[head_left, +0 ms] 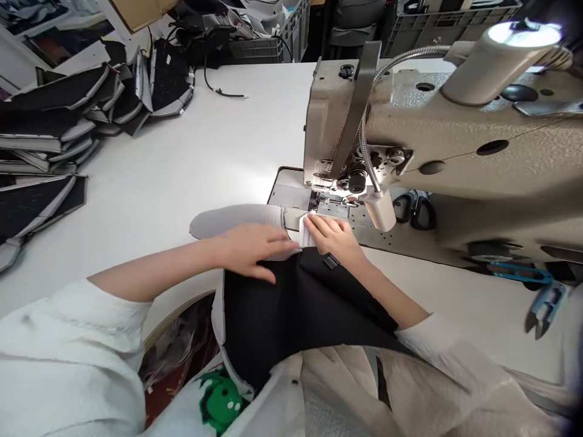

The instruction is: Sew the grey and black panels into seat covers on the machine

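Far out to the left of the left hand [248,247], stacks of black and grey cut pieces [54,139] crowd the edge of the white table [182,158]. The left hand lies flat, fingers stretched and together, clasping nothing; its palm presses on the fabric panel [291,303]. The panel's grey edge [228,220] curves out just beyond the fingertips, and its black body spreads from under the palm back toward the person's lap. Just past the left fingertips a small white strip [306,232] sits on the panel's edge. The right hand [337,238] rests immediately to the right of that strip, fingers extended and laid on it from above, pushing down rather than closing round it; the thumb's part cannot be made out. A little black clip [331,262] lies on the panel at the heel of this hand. Directly ahead of the right fingertips stands the presser foot of the sewing machine [455,139], with a white lamp head [379,209] hanging just right of the knuckles. Further right lie black scissors [416,209], then blue thread snips [542,303], well apart from either hand
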